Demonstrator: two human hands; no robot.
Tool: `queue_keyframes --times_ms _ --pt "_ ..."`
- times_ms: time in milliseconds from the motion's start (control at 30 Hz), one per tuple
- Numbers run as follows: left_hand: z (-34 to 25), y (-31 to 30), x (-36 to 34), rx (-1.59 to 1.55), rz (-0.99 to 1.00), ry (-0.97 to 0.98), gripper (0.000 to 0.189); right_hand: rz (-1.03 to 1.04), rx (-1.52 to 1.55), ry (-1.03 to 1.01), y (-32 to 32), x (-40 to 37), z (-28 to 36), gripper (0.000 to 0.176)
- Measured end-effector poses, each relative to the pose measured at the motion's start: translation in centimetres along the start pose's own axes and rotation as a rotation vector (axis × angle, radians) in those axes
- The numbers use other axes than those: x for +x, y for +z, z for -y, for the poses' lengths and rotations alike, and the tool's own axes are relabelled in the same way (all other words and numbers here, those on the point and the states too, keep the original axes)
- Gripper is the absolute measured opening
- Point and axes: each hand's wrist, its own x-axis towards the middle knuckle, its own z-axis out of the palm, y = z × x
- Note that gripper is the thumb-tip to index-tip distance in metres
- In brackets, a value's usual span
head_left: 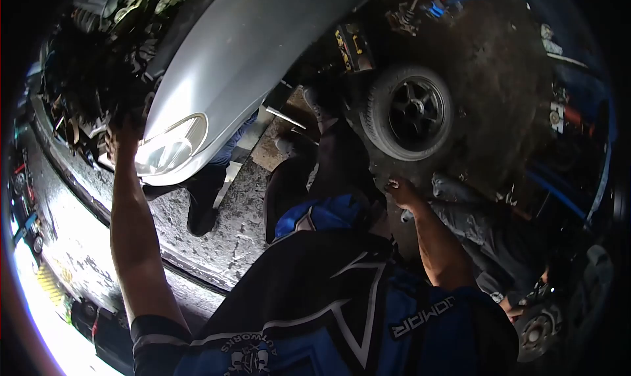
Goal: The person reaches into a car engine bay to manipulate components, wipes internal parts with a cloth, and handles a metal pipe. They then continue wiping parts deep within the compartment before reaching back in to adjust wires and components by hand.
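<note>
- Silver car body: the largest thing in view. It sweeps from the top centre of the frame down to the left of centre, its painted panel lit by glare.
- Concrete floor: rough and grey, running under the car's nose at lower left. It is bright white at the far left edge.
- Your jersey: black and blue with white lettering, filling the bottom centre.
- Wheel: a dark spoked rim in a tyre, lying apart from the car at upper right of centre.
- Another person's grey trouser legs: at right of centre, just beyond your right forearm.
- Engine parts: a dark tangle in the open bay at upper left. Single pieces cannot be told apart.
- Headlight: a clear lens at the car's corner, left of centre, just right of your raised wrist.
- Black shoe: on a blue-trousered leg standing under the car's nose.
- Your left hand: raised at the end of a bare arm, at the lower edge of the engine parts beside the headlight. Its fingers are lost in shadow, so you cannot tell whether they grip anything.
- Your right hand: just below the wheel, with the fingers loosely apart and slightly curled, holding nothing.
</note>
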Motion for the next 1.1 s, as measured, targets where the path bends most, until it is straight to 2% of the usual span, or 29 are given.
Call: queue_keyframes --times_ms 167,233,267,333,433,467,533,600,667,733,767,833,867,1033,1100 --pt "2.2 1.3 1.9 -0.182 -0.002 0.156 0.05 -0.182 0.076 -0.025 1.7 0.8 2.5 0.05" --pt "3.5 1.4 2.8 -0.257 0.029 0.214 0.047 -0.348 -0.137 -0.343 2.2 4.2 3.0 0.041" --pt "4.5 1.4 2.9 -0.287 0.043 0.237 0.045 -0.363 -0.104 -0.33 2.5 6.2 4.1 0.041" --pt "6.9 1.1 3.8 -0.259 0.021 0.3 0.051 -0.287 -0.147 -0.321 3.1 11.0 6.9 0.036" --pt "12.7 0.3 6.7 -0.176 -0.059 0.42 0.062 -0.264 -0.235 -0.479 6.0 19.7 9.4 0.026" --pt "14.7 -0.4 8.0 -0.161 -0.095 0.48 0.065 -0.223 -0.309 -0.468 7.6 22.4 10.4 0.021" --pt "13.8 -3.0 7.0 -0.088 -0.096 0.372 0.064 -0.168 -0.367 -0.451 11.2 28.7 10.5 0.018" --pt "13.2 -4.6 6.3 -0.028 -0.114 0.301 0.063 -0.129 -0.551 -0.584 18.2 37.0 8.6 0.018" --pt "12.5 -5.2 6.3 0.031 -0.12 0.267 0.062 -0.013 -0.589 -0.571 23.6 42.2 7.9 0.02" --pt "11.5 -5.3 6.0 0.084 -0.136 0.235 0.061 0.155 -0.711 -0.552 26.8 45.9 7.9 0.024" --pt "11.2 -4.8 6.0 0.102 -0.138 0.224 0.06 0.168 -0.708 -0.55 27.6 46.7 8.3 0.024" --pt "10.5 -4.7 6.1 0.144 -0.157 0.194 0.059 -0.252 -0.157 -0.18 29.4 47.2 8.9 0.028" --pt "10.1 -4.4 6.2 0.161 -0.168 0.183 0.058 -0.153 -0.055 -0.14 27.5 46.9 9.3 0.032" --pt "8.4 -3.2 6.7 0.22 -0.169 0.147 0.055 -0.069 -0.023 0.045 30.0 50.0 9.0 0.038" --pt "8.1 -2.9 6.8 0.233 -0.169 0.146 0.054 -0.213 -0.019 -0.06 31.3 50.9 7.9 0.036"
